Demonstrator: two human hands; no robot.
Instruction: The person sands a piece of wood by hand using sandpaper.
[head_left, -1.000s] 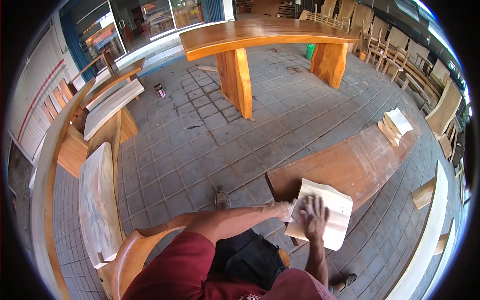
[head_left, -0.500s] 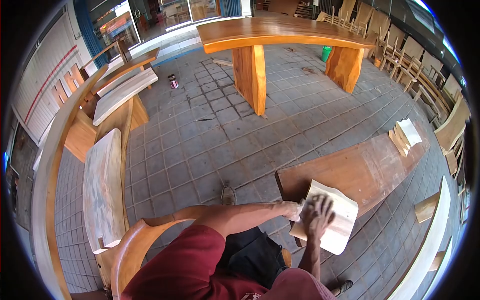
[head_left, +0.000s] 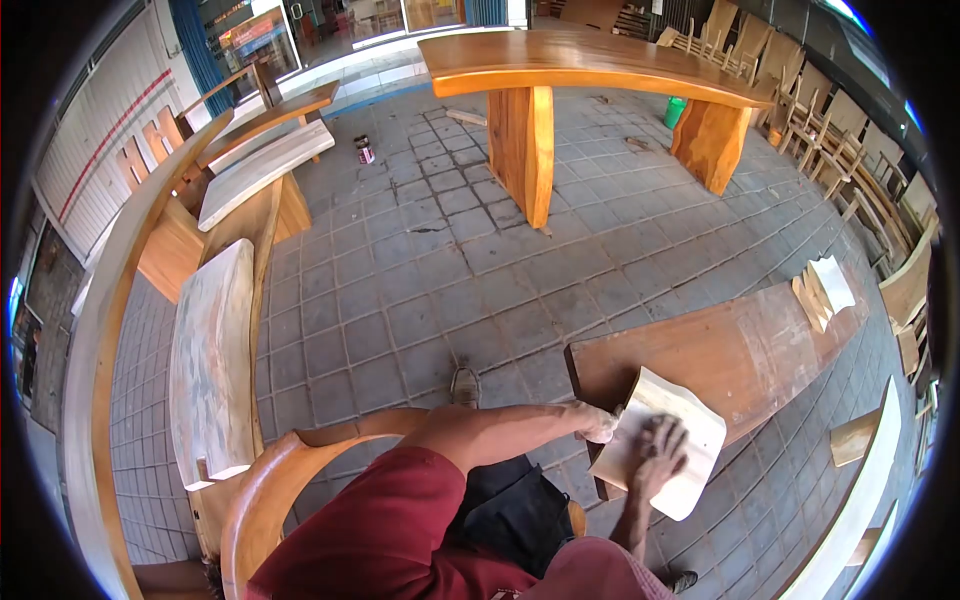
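Observation:
A pale, curved wooden panel [head_left: 690, 420] lies tilted across the near end of a brown wooden bench [head_left: 690, 350]. My left hand [head_left: 598, 424] is closed on the panel's left edge, with part of its fingers hidden. On the panel's upper face rests my right hand [head_left: 662, 448], fingers spread and slightly blurred; nothing shows under its palm. The panel's lower corner sticks out past the bench's near side. Toward the bench's far end stand small pale wooden pieces [head_left: 825, 292].
A large glossy wooden table [head_left: 600, 65] stands ahead on grey paving. Pale slabs [head_left: 215, 360] and long boards line my left, beside a curved wooden armrest [head_left: 265, 490]. A can [head_left: 364, 150] sits on the floor. Chair frames [head_left: 825, 150] crowd the far right.
My right hand has shifted slightly over the panel, its fingers now more bunched. The left hand keeps its hold. The whole view has moved a little.

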